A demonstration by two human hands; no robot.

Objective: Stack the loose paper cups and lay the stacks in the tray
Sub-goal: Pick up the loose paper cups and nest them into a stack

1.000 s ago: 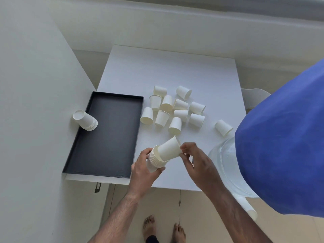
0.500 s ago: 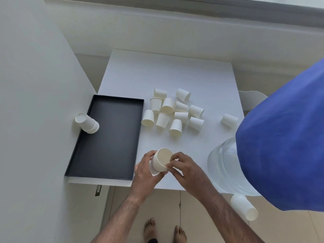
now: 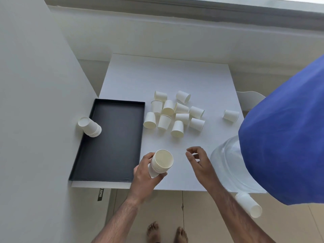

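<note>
The left hand [image 3: 145,174] is wrapped around a stack of nested paper cups [image 3: 160,163], mouth tilted up toward the camera, held over the near edge of the white table [image 3: 166,76] just right of the black tray [image 3: 112,137]. The right hand [image 3: 199,160] hovers beside it with nothing in it, fingers loosely curled and apart from the stack. Loose cups [image 3: 172,114] lie clustered mid-table (one lone cup [image 3: 231,115] sits off to the right), and another short stack [image 3: 90,127] seems to rest at the tray's left rim against the wall.
</note>
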